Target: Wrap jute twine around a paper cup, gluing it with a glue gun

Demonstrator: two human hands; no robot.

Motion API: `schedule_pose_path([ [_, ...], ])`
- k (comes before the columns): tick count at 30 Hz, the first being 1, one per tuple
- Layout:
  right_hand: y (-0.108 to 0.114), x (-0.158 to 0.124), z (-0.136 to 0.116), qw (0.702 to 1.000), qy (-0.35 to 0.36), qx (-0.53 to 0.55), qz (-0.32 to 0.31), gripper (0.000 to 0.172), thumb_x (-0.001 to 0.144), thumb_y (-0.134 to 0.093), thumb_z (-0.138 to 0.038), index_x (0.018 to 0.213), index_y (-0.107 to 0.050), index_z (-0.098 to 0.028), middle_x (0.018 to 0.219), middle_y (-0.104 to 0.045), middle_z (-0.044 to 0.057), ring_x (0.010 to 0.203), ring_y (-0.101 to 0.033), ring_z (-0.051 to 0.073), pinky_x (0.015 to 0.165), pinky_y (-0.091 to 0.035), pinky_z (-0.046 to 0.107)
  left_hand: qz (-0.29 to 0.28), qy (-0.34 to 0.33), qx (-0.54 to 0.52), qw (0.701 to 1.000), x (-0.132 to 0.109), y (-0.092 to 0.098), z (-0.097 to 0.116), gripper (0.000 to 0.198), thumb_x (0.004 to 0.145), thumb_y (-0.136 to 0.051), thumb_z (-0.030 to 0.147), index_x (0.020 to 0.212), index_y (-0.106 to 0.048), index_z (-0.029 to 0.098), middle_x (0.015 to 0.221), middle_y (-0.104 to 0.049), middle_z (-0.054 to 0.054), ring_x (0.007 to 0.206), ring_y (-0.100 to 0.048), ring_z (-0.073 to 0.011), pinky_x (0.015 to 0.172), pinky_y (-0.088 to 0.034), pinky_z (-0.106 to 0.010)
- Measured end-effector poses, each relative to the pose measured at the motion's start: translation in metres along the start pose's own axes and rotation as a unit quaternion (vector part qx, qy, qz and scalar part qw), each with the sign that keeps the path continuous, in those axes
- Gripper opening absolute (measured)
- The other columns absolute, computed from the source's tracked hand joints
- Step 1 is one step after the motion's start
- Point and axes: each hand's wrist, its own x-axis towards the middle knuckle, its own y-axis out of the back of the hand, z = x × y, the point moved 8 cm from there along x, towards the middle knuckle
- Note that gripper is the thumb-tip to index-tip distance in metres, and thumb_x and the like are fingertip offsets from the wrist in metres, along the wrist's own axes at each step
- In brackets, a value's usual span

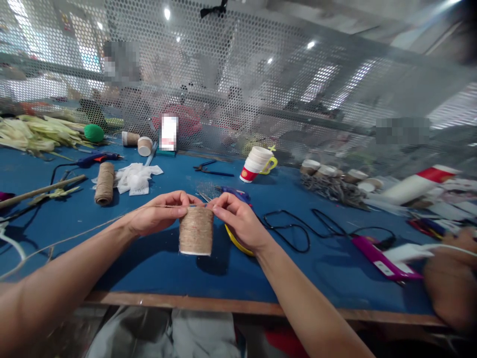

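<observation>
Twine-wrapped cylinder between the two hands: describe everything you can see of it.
The twine-wrapped cylinder is covered in tight rows of tan jute-like cord, with a white rim at its lower edge. Upright, it is held above the blue table. The left hand and right hand pinch its top from either side; a loose strand runs off leftward.

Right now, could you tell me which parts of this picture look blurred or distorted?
Head view: the twine-wrapped cylinder is sharp, its shadow falling rightward on the blue table; the right edge, with another person's hand, is smeared; the mesh screen bows from lens distortion.
</observation>
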Motion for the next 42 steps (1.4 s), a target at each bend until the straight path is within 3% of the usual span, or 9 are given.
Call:
schedule_pose_path([
  [9, 0.003, -0.003, -0.004, 0.996, -0.052, 0.077, 0.011, 0.021, 0.068, -0.068, -0.028, 0.067, -0.049, -0.019, 0.076, -0.064, 0.000, 0.074, -0.057, 0.012, 0.074, -0.041, 0.029, 0.016, 0.000, 0.096, 0.995, 0.005, 0.009, 0.000, 0.033, 0.065, -0.070, 0.037, 0.084, -0.056, 0.014, 0.101, -0.058, -0.007, 0.097, -0.051, -0.0176, 0.088, -0.034, -0.031],
  [13, 0.005, -0.003, -0.002, 0.996, -0.085, 0.024, 0.001, 0.022, 0.064, -0.070, -0.029, 0.065, -0.050, -0.018, 0.072, -0.063, 0.000, 0.068, -0.055, 0.012, 0.067, -0.039, 0.027, 0.065, 0.049, 0.283, 0.956, 0.004, 0.027, 0.005, 0.038, 0.065, -0.065, 0.049, 0.067, -0.053, 0.013, 0.063, -0.053, 0.002, 0.059, -0.046, -0.0081, 0.058, -0.035, -0.021],
  [18, 0.016, -0.001, -0.002, 0.993, -0.077, -0.080, 0.034, 0.018, 0.066, -0.067, -0.029, 0.066, -0.053, -0.018, 0.069, -0.060, -0.001, 0.064, -0.052, 0.012, 0.063, -0.038, 0.027, -0.156, 0.236, 0.305, 0.910, -0.019, 0.002, -0.020, 0.031, 0.062, -0.070, 0.041, 0.065, -0.057, 0.013, 0.057, -0.058, 0.002, 0.051, -0.048, -0.0073, 0.050, -0.036, -0.019],
  [21, 0.022, 0.000, -0.005, 0.987, -0.074, -0.130, 0.056, 0.015, 0.067, -0.065, -0.027, 0.067, -0.053, -0.017, 0.067, -0.058, -0.001, 0.061, -0.050, 0.011, 0.061, -0.037, 0.026, -0.211, 0.221, 0.165, 0.938, -0.024, -0.018, -0.016, 0.039, 0.057, -0.074, 0.042, 0.079, -0.059, 0.014, 0.064, -0.063, -0.002, 0.054, -0.055, -0.0109, 0.052, -0.043, -0.021],
  [26, 0.006, -0.003, 0.003, 0.989, -0.117, -0.082, -0.034, 0.018, 0.064, -0.068, -0.026, 0.065, -0.052, -0.017, 0.066, -0.059, -0.001, 0.062, -0.051, 0.011, 0.062, -0.036, 0.027, 0.139, -0.127, -0.018, 0.982, 0.001, 0.036, 0.043, 0.030, 0.077, -0.057, 0.037, 0.101, -0.055, 0.018, 0.098, -0.065, -0.006, 0.087, -0.061, -0.0142, 0.073, -0.048, -0.025],
  [29, -0.005, -0.006, 0.006, 0.987, -0.135, 0.014, -0.080, 0.021, 0.063, -0.070, -0.024, 0.063, -0.050, -0.017, 0.068, -0.062, 0.000, 0.066, -0.054, 0.012, 0.065, -0.037, 0.027, 0.292, -0.072, -0.020, 0.954, 0.000, 0.072, 0.030, 0.022, 0.084, -0.047, 0.033, 0.087, -0.057, 0.014, 0.083, -0.067, -0.006, 0.073, -0.063, -0.0117, 0.064, -0.049, -0.022],
  [34, -0.009, -0.008, 0.001, 0.967, -0.135, 0.175, -0.125, 0.021, 0.062, -0.070, -0.018, 0.061, -0.049, -0.018, 0.062, -0.059, -0.002, 0.063, -0.054, 0.012, 0.062, -0.036, 0.028, 0.172, 0.193, 0.054, 0.964, -0.003, 0.068, -0.008, 0.036, 0.080, -0.052, 0.042, 0.064, -0.057, 0.010, 0.035, -0.045, 0.003, 0.028, -0.042, -0.0060, 0.032, -0.031, -0.016],
  [37, 0.001, -0.008, -0.010, 0.961, -0.105, 0.224, -0.124, 0.021, 0.063, -0.068, -0.017, 0.058, -0.049, -0.018, 0.054, -0.052, -0.004, 0.056, -0.048, 0.011, 0.059, -0.036, 0.028, 0.208, -0.002, -0.108, 0.972, -0.005, 0.074, 0.035, 0.026, 0.085, -0.048, 0.028, 0.066, -0.056, 0.011, 0.032, -0.033, 0.010, 0.025, -0.033, -0.0010, 0.033, -0.030, -0.011],
  [42, 0.044, -0.005, -0.019, 0.971, -0.065, 0.230, 0.024, 0.023, 0.062, -0.067, -0.020, 0.058, -0.045, -0.020, 0.053, -0.044, -0.006, 0.052, -0.045, 0.010, 0.058, -0.039, 0.027, 0.450, -0.182, -0.248, 0.839, -0.033, 0.127, 0.065, 0.030, 0.091, -0.033, 0.020, 0.069, -0.051, 0.012, 0.052, -0.056, 0.001, 0.048, -0.057, -0.0047, 0.052, -0.047, -0.013],
])
